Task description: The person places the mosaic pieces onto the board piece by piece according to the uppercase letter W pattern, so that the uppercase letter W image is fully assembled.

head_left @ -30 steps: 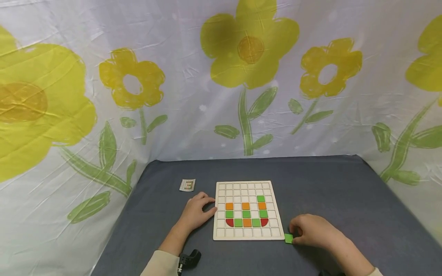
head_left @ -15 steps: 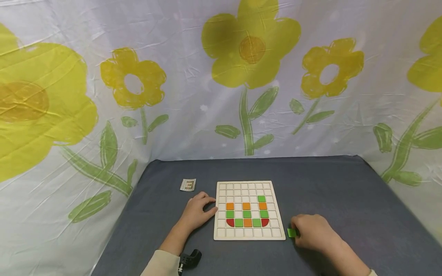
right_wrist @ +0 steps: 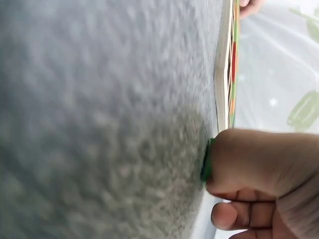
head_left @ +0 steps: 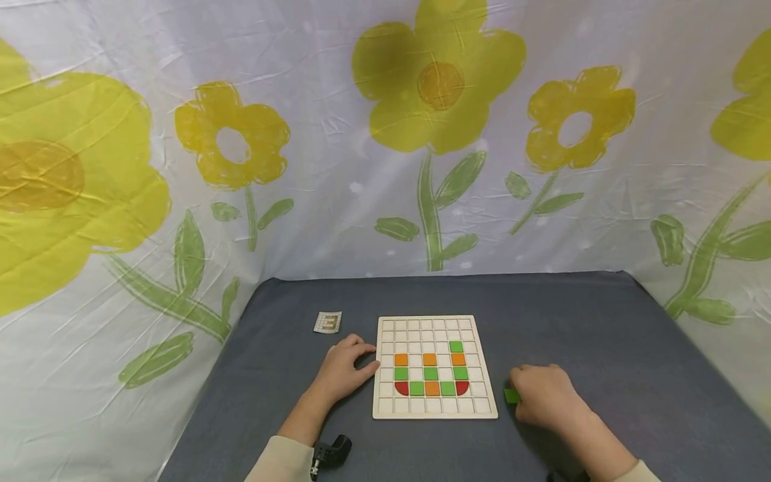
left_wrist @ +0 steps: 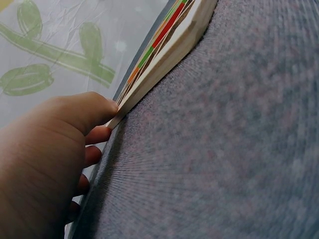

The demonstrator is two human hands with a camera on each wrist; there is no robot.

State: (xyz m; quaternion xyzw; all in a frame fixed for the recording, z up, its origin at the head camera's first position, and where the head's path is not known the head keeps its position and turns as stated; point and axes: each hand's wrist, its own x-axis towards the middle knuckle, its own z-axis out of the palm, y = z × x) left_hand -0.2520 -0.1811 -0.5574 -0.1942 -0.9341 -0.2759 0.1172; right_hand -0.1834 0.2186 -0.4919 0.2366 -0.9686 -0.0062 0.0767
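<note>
My left hand [head_left: 342, 368] rests at the left edge of a square wooden grid board [head_left: 387, 405], thumb and index fingertip touching its rim. In the left wrist view the thumb lies against the board's edge [left_wrist: 164, 74]. Just off the board's right edge, my right hand [head_left: 545, 396] pinches a green square tile [head_left: 511, 395] low over the cloth. Much of that tile [right_wrist: 206, 162] is hidden behind the thumb in the right wrist view. On the board sit several orange tiles [head_left: 432, 388], several green tiles [head_left: 430, 374] and two red rounded corner tiles [head_left: 401, 388].
A small printed card [head_left: 328, 323] with a grid pattern lies beyond the left hand. Dark grey cloth [head_left: 554, 314] covers the table. Around it hangs a white curtain [head_left: 337, 221] with yellow flowers. A black device [head_left: 332, 452] is strapped at the left wrist.
My right hand has moved the green tile away from the board's lower right corner, a little right and farther along the edge. The left hand and the placed tiles stay put.
</note>
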